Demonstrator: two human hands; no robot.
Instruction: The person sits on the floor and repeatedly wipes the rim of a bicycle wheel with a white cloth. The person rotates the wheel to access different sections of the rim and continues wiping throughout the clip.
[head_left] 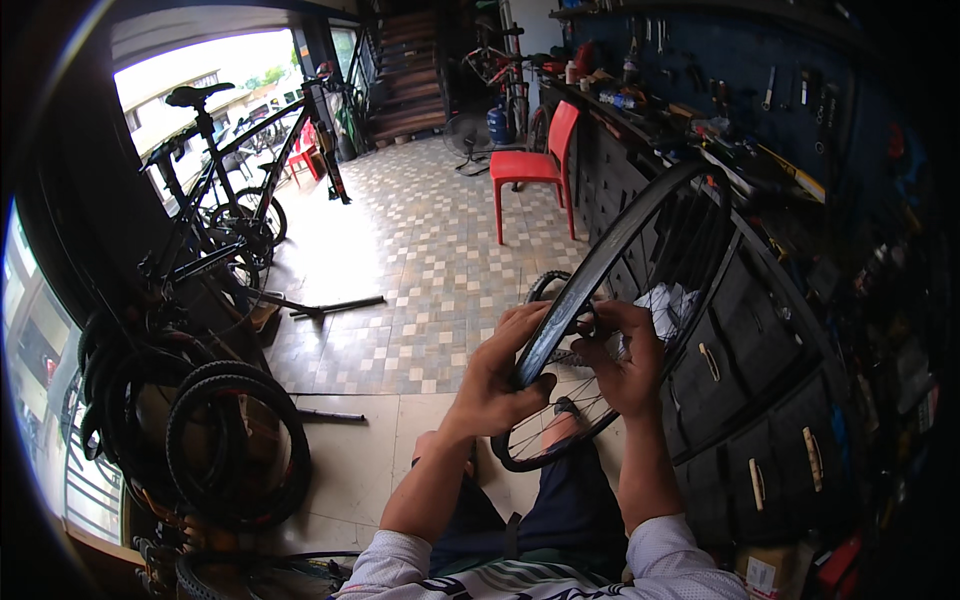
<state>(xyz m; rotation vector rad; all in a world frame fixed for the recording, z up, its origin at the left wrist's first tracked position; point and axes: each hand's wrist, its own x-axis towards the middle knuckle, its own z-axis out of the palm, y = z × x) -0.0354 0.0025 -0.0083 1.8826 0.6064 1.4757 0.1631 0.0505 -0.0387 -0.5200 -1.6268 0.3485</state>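
Observation:
A bare black bicycle wheel rim (622,232), without a tyre, stands tilted in front of me, its thin spokes running down over my lap. My left hand (505,375) is wrapped round the near side of the rim, the thumb lying along its lower edge. A shiny bluish-grey strip shows in the rim's channel there. Just inside the rim, my right hand (628,358) is closed, thumb and fingers curled together around a small dark part that I cannot make out. A crumpled white cloth (668,308) shows behind the spokes.
A red chair (537,165) stands ahead on the tiled floor. Black cabinets (745,375) and a cluttered workbench (640,118) line my right. Several tyres (238,445) are piled at the left, near a black bicycle frame (225,160) on a stand. Stairs (405,75) rise at the back.

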